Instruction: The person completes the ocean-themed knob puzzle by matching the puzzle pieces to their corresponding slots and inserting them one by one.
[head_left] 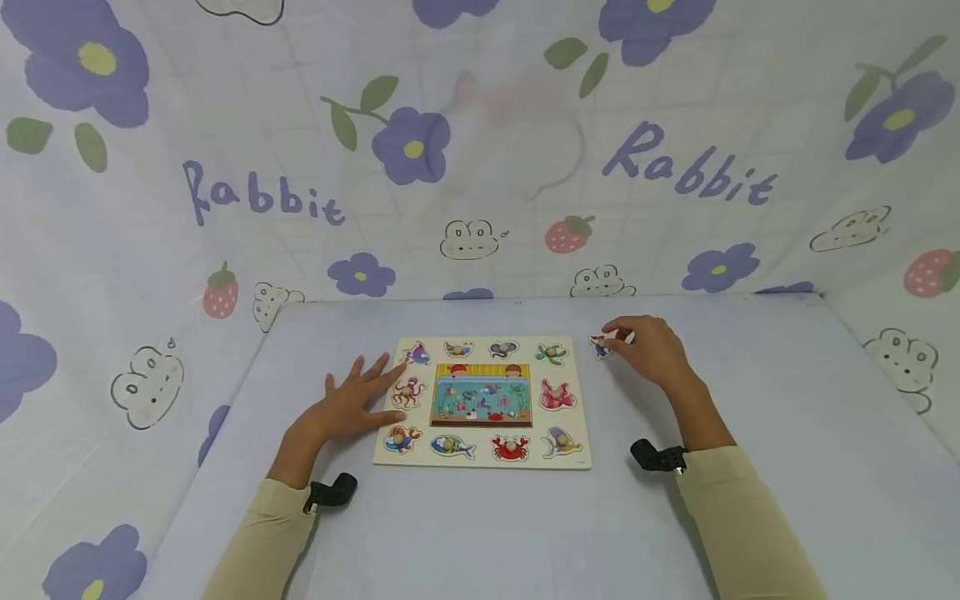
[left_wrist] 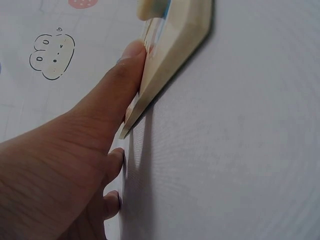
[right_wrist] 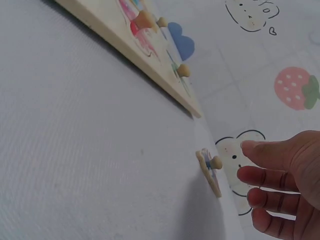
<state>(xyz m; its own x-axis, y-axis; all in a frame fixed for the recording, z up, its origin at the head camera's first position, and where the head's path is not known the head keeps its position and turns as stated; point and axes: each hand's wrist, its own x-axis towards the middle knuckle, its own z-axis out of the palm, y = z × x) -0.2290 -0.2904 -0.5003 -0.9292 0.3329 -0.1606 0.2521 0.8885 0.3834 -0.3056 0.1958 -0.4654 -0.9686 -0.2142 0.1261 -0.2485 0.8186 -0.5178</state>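
Note:
My left hand [head_left: 345, 408] is spread, with its thumb and fingertips resting on the left side of a wooden knob puzzle board [head_left: 483, 457]. In the left wrist view the thumb [left_wrist: 131, 62] lies along the board's edge. A loose puzzle piece [right_wrist: 209, 172] with a round knob lies on the table beyond the board's right side. My right hand [head_left: 651, 346] hovers over this piece, fingers bent loosely. In the right wrist view a gap shows between the fingertips and the knob. Sea animal pieces, among them a red crab [head_left: 511, 448] and a starfish [head_left: 557, 395], sit around the board's fish tank picture [head_left: 480, 400].
The board lies flat on a pale table [head_left: 480, 533]. Behind and at the sides hangs a white curtain [head_left: 510, 283] printed with flowers, strawberries and rabbits. A black wrist camera [head_left: 333, 492] sits on the left wrist, another camera [head_left: 656, 457] on the right.

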